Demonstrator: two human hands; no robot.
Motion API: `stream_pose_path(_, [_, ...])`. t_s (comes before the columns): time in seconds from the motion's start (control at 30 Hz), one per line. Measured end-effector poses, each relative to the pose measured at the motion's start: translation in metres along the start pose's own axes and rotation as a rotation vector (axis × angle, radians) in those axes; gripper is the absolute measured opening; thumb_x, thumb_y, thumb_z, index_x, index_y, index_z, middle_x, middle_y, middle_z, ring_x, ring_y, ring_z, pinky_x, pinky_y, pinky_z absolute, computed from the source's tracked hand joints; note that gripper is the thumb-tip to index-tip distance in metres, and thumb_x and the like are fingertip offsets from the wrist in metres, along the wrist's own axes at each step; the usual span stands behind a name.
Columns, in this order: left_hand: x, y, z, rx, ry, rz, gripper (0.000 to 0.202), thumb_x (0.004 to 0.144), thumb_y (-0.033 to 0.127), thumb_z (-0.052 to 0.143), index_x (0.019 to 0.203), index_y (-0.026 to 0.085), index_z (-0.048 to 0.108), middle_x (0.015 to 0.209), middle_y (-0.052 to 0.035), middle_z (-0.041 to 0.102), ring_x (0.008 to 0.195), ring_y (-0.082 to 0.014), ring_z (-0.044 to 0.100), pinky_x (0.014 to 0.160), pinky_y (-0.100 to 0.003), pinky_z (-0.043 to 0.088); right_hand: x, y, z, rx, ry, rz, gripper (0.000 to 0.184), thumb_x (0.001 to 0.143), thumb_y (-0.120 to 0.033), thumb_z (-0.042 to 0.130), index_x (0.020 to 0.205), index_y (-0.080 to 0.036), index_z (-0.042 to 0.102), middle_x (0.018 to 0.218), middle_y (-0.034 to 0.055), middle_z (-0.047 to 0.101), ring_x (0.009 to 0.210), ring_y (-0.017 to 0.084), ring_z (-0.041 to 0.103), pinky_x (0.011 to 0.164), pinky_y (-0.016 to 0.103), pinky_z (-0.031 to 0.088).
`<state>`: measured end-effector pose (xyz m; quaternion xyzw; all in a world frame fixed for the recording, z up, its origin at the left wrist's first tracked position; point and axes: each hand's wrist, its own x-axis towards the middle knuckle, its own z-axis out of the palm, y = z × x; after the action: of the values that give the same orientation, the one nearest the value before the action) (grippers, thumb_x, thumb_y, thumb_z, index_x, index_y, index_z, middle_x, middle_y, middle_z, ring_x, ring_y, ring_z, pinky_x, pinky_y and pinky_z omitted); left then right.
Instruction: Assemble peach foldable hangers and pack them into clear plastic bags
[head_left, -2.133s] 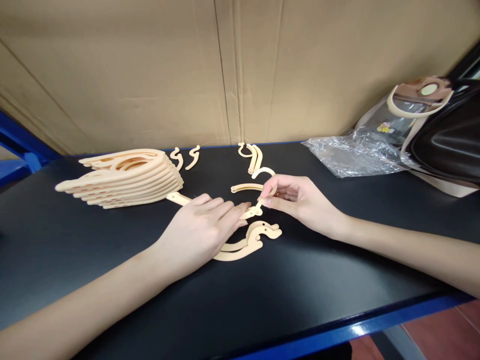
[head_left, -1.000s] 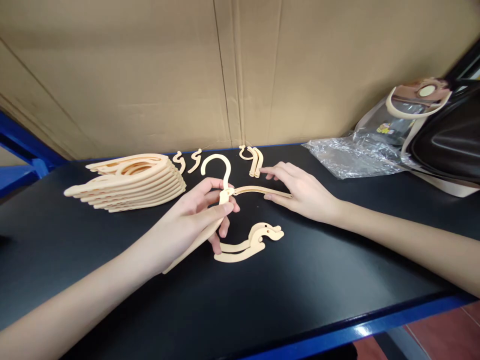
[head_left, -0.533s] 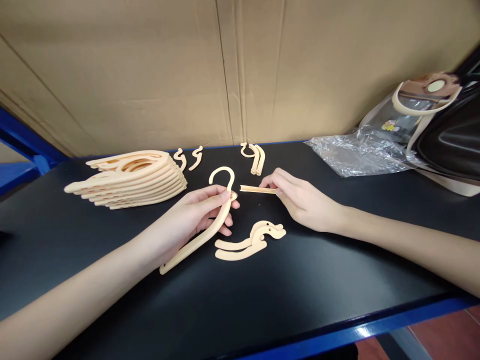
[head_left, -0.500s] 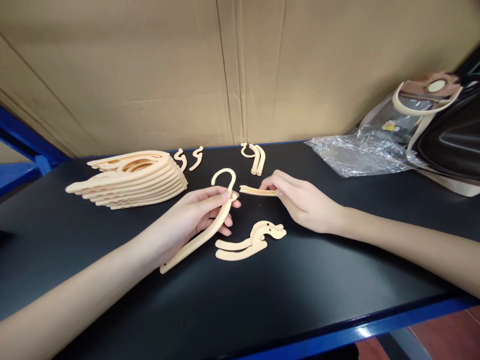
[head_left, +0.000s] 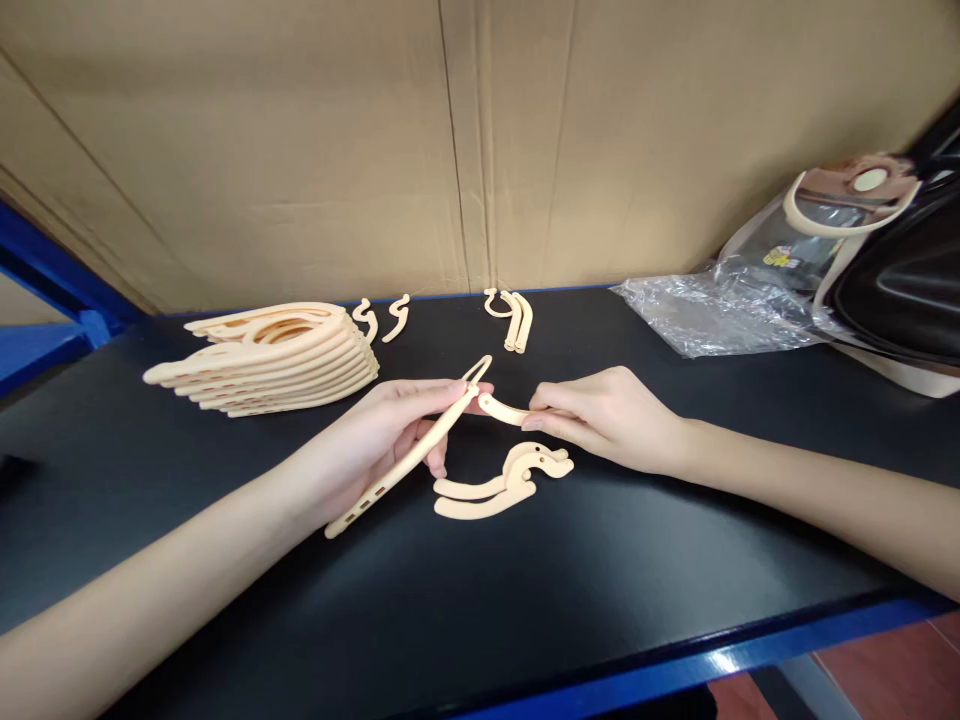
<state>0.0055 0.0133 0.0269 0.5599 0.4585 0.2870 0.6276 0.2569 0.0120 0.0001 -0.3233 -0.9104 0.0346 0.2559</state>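
My left hand [head_left: 390, 425] is closed on a cream plastic hanger arm with its hook [head_left: 409, 455], held tilted just above the black table [head_left: 225, 560]. My right hand [head_left: 600, 415] pinches a second curved cream arm piece [head_left: 501, 408], whose free end meets the hook joint at the left hand's fingertips. Below both hands, two loose hanger arms [head_left: 499, 480] lie stacked on the table.
A stack of assembled cream hangers [head_left: 270, 358] lies at the left. Two small hooks [head_left: 382, 318] and a bundle of pieces [head_left: 514, 318] lie by the cardboard wall [head_left: 450, 140]. Crumpled clear plastic [head_left: 705, 310] and a dark bag [head_left: 900, 280] sit at the right.
The left hand has tipped the hooked arm so the hook now lies edge-on. The right hand has brought its arm piece leftwards until its end meets the hook joint.
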Motion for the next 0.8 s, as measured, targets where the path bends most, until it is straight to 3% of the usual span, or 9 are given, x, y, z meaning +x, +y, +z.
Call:
stream_pose_path(0.13, [-0.0016,-0.0003,0.0004,-0.03,-0.017,-0.098,0.041,0.083,0.05,0.075,0.112,0.021,0.078,0.04,0.0014,0.054,0.044,-0.0076,0.049,0.044,-0.012,0.039,-0.0018,0.0014,0.0008,-0.007,0.016,-0.042,0.04,0.104,-0.046,0.047,0.083,-0.018,0.066,0.066,-0.0033,0.065,0.053,0.008,0.055,0.052,0.021,0.034])
stream_pose_path(0.27, [-0.0018,0.0009,0.0001,-0.076,-0.041,-0.131,0.041,0.078,0.048,0.081,0.109,0.021,0.079,0.045,0.0009,0.059,0.045,-0.0074,0.052,0.043,-0.011,0.044,-0.0021,0.0028,0.0018,-0.054,0.027,-0.07,0.042,0.103,-0.047,0.048,0.082,-0.017,0.068,0.068,-0.0024,0.068,0.056,0.008,0.059,0.052,0.022,0.035])
stream_pose_path(0.47, [-0.0018,0.001,-0.0008,-0.105,-0.071,-0.106,0.027,0.081,0.036,0.082,0.105,0.023,0.079,0.069,-0.0012,0.071,0.063,-0.0106,0.064,0.053,-0.017,0.059,-0.0019,-0.0006,0.0024,-0.15,0.08,-0.088,0.047,0.102,-0.05,0.048,0.074,-0.016,0.065,0.061,-0.0027,0.063,0.052,0.009,0.058,0.049,0.023,0.031])
stream_pose_path(0.8, [-0.004,0.0028,0.0043,0.045,-0.06,-0.013,0.014,0.083,0.032,0.078,0.088,0.019,0.076,0.081,-0.0012,0.068,0.072,-0.0132,0.067,0.053,-0.017,0.059,-0.0042,-0.0036,0.0026,-0.3,0.116,-0.116,0.045,0.102,-0.047,0.05,0.071,-0.016,0.061,0.057,-0.0038,0.06,0.048,0.008,0.053,0.047,0.024,0.027])
